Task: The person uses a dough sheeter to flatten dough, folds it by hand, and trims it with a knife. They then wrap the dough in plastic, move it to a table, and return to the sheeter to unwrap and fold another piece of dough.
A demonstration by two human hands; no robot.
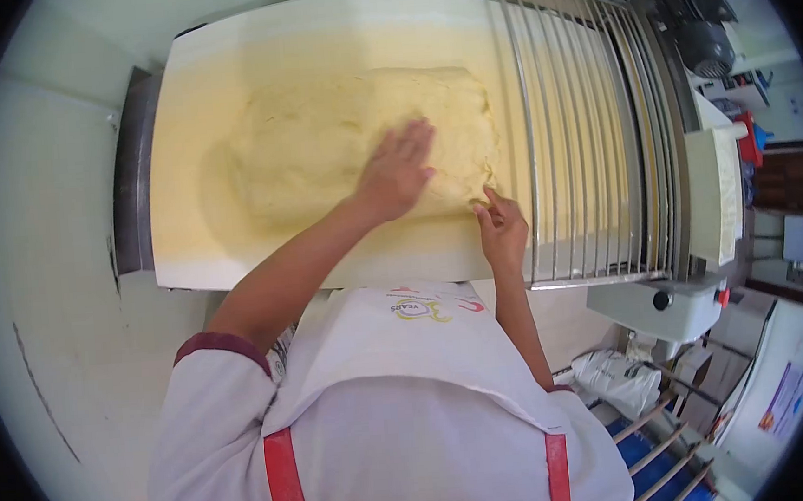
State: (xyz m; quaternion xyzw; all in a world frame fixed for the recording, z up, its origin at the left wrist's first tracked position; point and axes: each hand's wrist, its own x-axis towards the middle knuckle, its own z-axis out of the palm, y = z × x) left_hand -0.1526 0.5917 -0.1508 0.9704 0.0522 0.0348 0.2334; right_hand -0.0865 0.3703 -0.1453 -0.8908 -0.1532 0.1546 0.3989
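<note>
A wide, pale yellow slab of dough point(311, 150) lies on a white work surface point(188, 107) dusted or tinted yellow. Flat on the middle of the dough rests my left hand point(398, 170), its fingers stretched out and slightly blurred. At the lower right corner of the slab, my right hand point(502, 225) pinches the dough's edge between thumb and fingers. The right edge of the dough looks uneven and folded near that hand.
A metal bar guard point(580, 136) stands over the surface on the right, beside a machine body point(657, 312) with a black knob. A dark motor point(693, 21) is at the upper right. White plastic bags point(615, 380) lie at the lower right.
</note>
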